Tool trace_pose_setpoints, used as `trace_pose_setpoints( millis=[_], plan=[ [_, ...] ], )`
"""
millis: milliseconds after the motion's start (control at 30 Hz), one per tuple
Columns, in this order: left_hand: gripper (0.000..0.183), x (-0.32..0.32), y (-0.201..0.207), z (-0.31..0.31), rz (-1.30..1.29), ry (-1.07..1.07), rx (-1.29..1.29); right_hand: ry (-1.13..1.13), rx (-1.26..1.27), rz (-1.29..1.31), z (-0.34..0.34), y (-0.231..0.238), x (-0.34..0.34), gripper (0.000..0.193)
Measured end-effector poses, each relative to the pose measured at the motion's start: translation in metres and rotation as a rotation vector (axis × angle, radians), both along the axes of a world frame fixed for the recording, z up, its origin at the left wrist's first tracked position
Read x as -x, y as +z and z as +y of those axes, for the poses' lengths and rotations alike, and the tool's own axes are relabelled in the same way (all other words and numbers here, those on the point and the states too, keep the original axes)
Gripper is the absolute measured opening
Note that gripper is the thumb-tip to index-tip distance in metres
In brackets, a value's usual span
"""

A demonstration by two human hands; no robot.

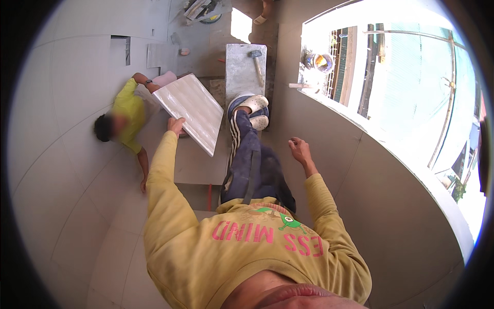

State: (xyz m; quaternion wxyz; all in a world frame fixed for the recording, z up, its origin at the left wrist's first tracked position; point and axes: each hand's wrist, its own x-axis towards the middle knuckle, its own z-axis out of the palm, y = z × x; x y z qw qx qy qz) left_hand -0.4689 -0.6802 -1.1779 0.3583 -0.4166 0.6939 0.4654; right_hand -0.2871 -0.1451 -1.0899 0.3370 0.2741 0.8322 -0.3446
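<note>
A large square pale tile [190, 110] with a glossy, rippled face is tilted in front of me on the left. My left hand [176, 125] grips its near left edge. At the tile's far left corner, a co-worker in a yellow shirt [133, 105] has one hand at its edge, partly hidden. My right hand [300, 149] is off to the right near the wall, its fingers loosely bent and apart, with nothing visible in them. White clogs [259, 122] are on my feet, over a round blue object [234, 107].
A hammer [258, 67] lies on a grey-topped platform [234, 67] ahead of my feet. On the right, a bright window opening has a bucket [322, 63] on its sill. Tiled wall [67, 103] runs along the left. Tools lie on a board [203, 10] at the back.
</note>
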Motion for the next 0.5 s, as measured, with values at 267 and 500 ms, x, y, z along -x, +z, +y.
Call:
trace_pose_setpoints(
  millis=[267, 500],
  plan=[
    [0.048, 0.007, -0.023, 0.0, 0.019, -0.031, 0.067, -0.016, -0.017, 0.003, 0.008, -0.004, -0.008, 0.042],
    [0.041, 0.014, -0.033, 0.006, 0.009, -0.023, 0.0, -0.074, -0.031, -0.02, 0.016, -0.021, -0.03, 0.042]
  ],
)
